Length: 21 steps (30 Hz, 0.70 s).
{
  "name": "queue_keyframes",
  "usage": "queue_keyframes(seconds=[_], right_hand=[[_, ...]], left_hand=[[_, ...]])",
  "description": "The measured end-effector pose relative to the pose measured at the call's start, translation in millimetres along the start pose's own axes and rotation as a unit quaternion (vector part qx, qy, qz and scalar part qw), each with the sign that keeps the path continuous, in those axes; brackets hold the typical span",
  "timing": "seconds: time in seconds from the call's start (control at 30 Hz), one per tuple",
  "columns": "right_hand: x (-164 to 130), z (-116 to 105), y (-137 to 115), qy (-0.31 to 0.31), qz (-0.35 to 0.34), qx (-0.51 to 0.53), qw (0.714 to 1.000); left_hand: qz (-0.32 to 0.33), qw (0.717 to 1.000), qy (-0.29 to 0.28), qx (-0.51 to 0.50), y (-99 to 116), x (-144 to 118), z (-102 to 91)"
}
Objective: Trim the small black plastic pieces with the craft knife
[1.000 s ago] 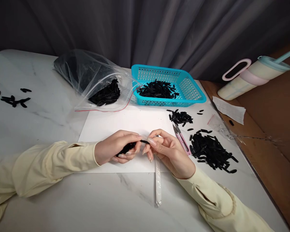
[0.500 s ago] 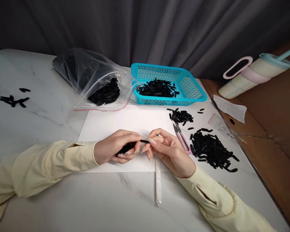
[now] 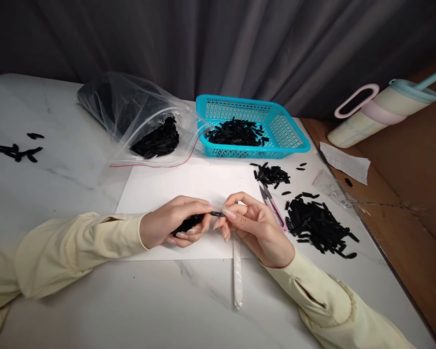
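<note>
The left hand (image 3: 181,218) is curled around a clump of black pieces (image 3: 189,224), its thumb and fingertips at one end of a slim black piece (image 3: 217,214). The right hand (image 3: 257,228) pinches the other end between thumb and forefinger. The piece thus bridges the narrow gap between the hands, its long axis running side to side, roughly along the table's far edge; neither hand is nearer, since each meets one end. Whether the left fingertips grip that end or only steady it, I cannot tell.

Both hands are above a white sheet (image 3: 189,184) on the table (image 3: 131,305). A white wrapped strip (image 3: 238,278) points from under the right hand toward the table's near side. Just beside that hand, toward the table's right edge, lie pink-handled snips (image 3: 274,208), blades toward the far edge. Past them spreads a large black heap (image 3: 318,225), with a smaller heap (image 3: 272,174) farther back; the right hand is nearer to both.

Along the far edge stand a blue basket (image 3: 294,149) and, to its left, a clear bag (image 3: 131,102), each holding black pieces. A few strays (image 3: 20,152) lie toward the left edge, well apart from the left hand.
</note>
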State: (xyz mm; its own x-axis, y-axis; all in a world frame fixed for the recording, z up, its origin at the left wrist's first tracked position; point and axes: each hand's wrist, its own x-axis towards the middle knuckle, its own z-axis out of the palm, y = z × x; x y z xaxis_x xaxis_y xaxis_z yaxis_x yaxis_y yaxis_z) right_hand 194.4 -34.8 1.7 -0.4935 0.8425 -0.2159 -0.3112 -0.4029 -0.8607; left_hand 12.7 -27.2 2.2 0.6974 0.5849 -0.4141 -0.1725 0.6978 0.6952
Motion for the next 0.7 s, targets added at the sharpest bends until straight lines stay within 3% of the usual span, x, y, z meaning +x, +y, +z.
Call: queue_keyframes(seconds=[0.17,0.4,0.7], right_hand=[[0.0,0.8,-0.6,0.005,-0.003,-0.002,1.000],[-2.0,1.5,-0.3,0.015,-0.017,-0.028,0.999],[-6.5,6.8,-1.5,0.027,-0.029,-0.158,0.987]], left_hand=[[-0.004,0.999,-0.004,0.033,0.0,-2.2,3.1],[-0.004,0.988,-0.023,0.154,-3.2,-7.6,7.6],[0.015,0.971,-0.013,0.239,-7.4,-8.1,6.1]])
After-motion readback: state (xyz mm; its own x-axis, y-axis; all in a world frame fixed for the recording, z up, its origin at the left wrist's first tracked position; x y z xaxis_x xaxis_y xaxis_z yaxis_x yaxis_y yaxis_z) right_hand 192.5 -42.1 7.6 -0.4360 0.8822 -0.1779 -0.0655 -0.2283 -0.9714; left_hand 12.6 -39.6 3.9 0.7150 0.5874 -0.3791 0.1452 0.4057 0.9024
